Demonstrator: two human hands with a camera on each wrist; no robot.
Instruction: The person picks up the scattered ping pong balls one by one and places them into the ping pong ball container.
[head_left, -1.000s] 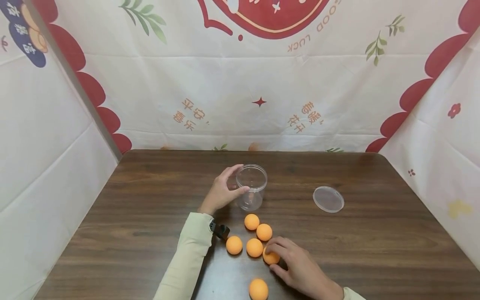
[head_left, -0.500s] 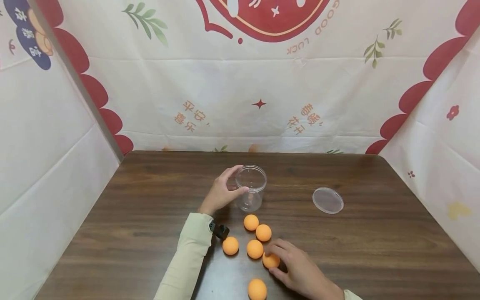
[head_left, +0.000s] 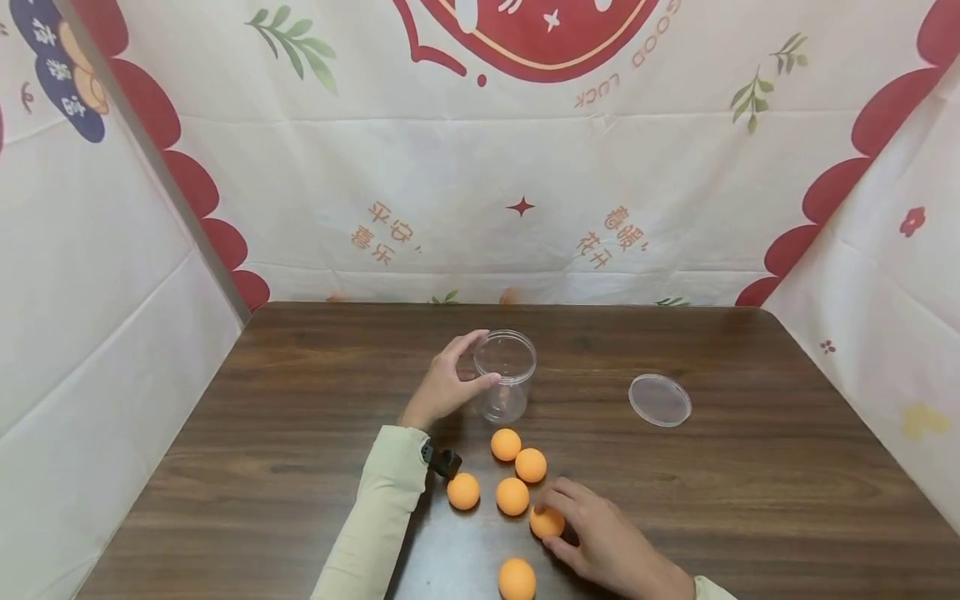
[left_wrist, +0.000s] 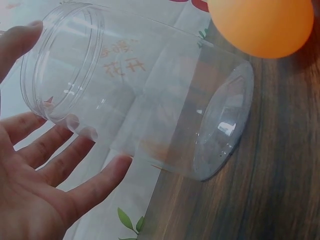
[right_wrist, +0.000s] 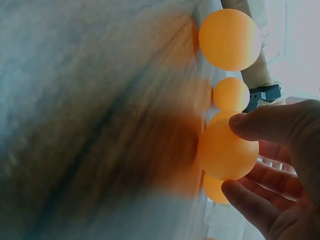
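A clear plastic jar [head_left: 504,400] stands upright and lidless on the table, with nothing inside. My left hand [head_left: 444,387] holds it from the left, thumb at the near side of the rim and fingers round the far side. In the left wrist view, the fingertips lie along the jar's wall [left_wrist: 150,100]. My right hand [head_left: 600,533] pinches an orange ping-pong ball [head_left: 547,522] between thumb and fingers, low at the table. The right wrist view shows this pinched ball [right_wrist: 227,150] close up. Several more balls, such as the middle one [head_left: 512,497], lie between the hands.
A clear round lid [head_left: 660,400] lies flat to the right of the jar. One ball [head_left: 517,579] sits apart, near the front. A black wrist strap device [head_left: 442,460] is close to the leftmost ball [head_left: 463,492]. Printed cloth [head_left: 517,158] hangs behind the dark wooden table [head_left: 337,367].
My right hand and its ball have shifted slightly toward me, away from the neighbouring balls. The leftmost ball has rolled a little left. My left hand and the jar stay put.
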